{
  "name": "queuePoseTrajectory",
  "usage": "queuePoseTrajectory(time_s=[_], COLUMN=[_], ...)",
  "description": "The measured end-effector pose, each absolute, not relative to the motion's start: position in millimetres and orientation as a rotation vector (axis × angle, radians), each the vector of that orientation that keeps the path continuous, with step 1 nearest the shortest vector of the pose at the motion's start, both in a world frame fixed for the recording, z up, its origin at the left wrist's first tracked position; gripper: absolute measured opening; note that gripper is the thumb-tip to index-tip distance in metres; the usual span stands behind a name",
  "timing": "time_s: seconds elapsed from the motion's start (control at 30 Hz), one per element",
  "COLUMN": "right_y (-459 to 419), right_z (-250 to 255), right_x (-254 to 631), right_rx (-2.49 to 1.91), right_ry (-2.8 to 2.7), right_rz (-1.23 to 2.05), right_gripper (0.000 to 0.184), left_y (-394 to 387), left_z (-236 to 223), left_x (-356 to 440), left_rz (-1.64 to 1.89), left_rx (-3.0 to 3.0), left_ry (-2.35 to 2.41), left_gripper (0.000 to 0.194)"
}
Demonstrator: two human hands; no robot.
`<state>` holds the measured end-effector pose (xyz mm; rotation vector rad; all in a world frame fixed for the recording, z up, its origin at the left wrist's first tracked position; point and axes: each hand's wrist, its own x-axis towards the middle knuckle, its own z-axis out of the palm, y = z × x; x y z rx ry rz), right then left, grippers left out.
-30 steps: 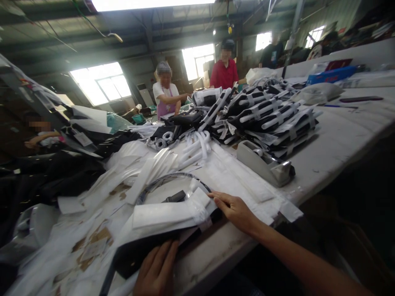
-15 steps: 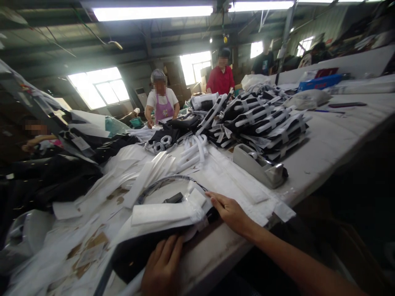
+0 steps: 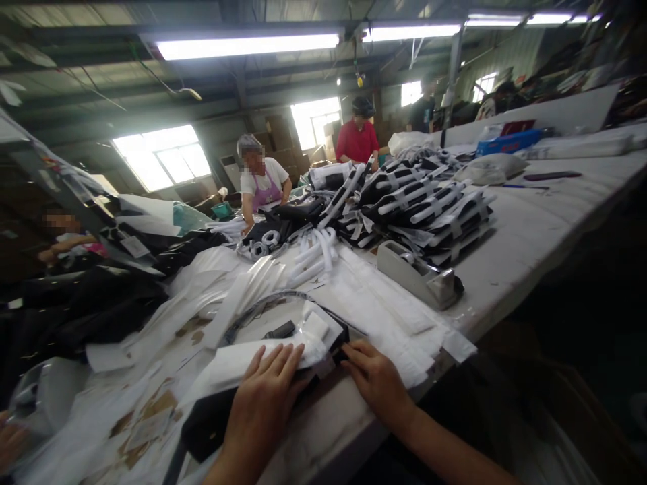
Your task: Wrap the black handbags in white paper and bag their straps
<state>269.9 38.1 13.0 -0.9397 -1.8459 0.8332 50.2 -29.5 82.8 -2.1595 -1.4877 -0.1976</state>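
A black bag-like piece (image 3: pixel 209 421) lies near the table's front edge, with a white foam wrap (image 3: pixel 235 355) along its top and clear plastic at its right end. A dark cord loop (image 3: pixel 247 313) arches behind it, and a small dark grey part (image 3: pixel 280 330) lies inside the loop. My left hand (image 3: pixel 265 397) rests across the wrap and the black piece, its fingers stretched out flat. At the right end, my right hand (image 3: pixel 379 384) has its thumb and fingers closed on the black edge; the fingertips are partly hidden.
A grey tape dispenser (image 3: pixel 419 276) stands beyond flat white foam strips (image 3: pixel 384 296). Further back rises a pile of wrapped black pieces (image 3: pixel 429 202). Another dispenser (image 3: pixel 50 391) sits at left, beside another person's hand (image 3: pixel 10 438). Co-workers (image 3: pixel 263 178) stand across the table.
My left hand has moved up from the black piece's front edge onto the white wrap. My right hand has slid slightly down its right end. Another person's hand has appeared at the left edge.
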Motion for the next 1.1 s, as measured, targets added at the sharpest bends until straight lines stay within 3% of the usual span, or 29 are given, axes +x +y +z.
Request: queuePoseTrajectory(time_s=[0.33,0.5,0.8,0.93,1.1], right_y=[60,52,48,50,49], right_z=[23,22,20,22,19], right_x=[263,255,259,260,263], right_rx=[-0.968,-0.988,-0.937,-0.944,-0.993], right_ry=[-1.776,-1.753,-1.850,-1.882,-1.889], right_rz=[1.162,1.137,1.114,1.066,0.939], right_gripper=[0.019,0.026,0.019,0.005,0.010], left_y=[-28,-30,-36,-38,-39], left_z=[81,82,81,80,68], left_x=[46,44,40,42,39], left_rz=[-0.307,-0.335,-0.310,-0.304,-0.290], left_rx=[-2.290,-2.274,-2.265,-2.262,-2.204], left_ry=[-1.734,-1.775,-1.786,-1.761,-1.648], left_gripper=[0.044,0.045,0.047,0.047,0.045])
